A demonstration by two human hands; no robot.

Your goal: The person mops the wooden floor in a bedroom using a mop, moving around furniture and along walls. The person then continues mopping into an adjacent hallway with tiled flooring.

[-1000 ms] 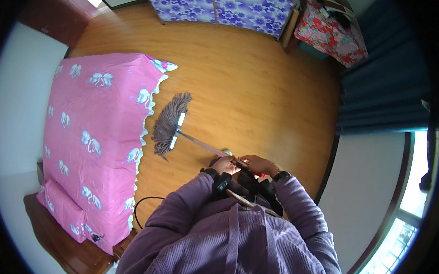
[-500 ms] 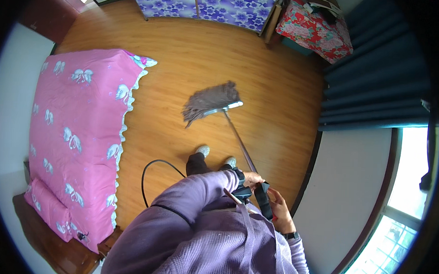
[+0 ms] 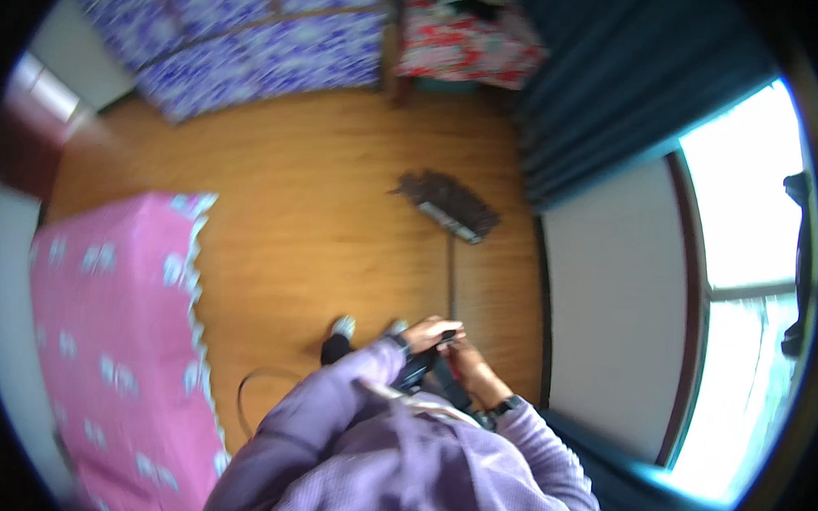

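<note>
A flat mop with a dark grey-brown, shaggy head rests on the wooden floor ahead of me, slightly right of centre. Its thin handle runs back toward my body. My left hand is closed round the upper end of the handle. Just below and to the right, my right hand is also closed on it, its fingers partly hidden and blurred. A small dark piece shows between the hands. Dark straps or gear hang at my front behind them.
A bed with a pink cover stands at the left. Cabinets with blue-purple floral fronts line the far side, beside a red floral cloth. Dark curtains, a white wall and a bright window are on the right. A thin cable loops by my left side.
The view has turned rightward. The mop head has swung right, toward the curtain and wall, and changed its angle. My right hand, fingers apart before, has come up against the left on the handle.
</note>
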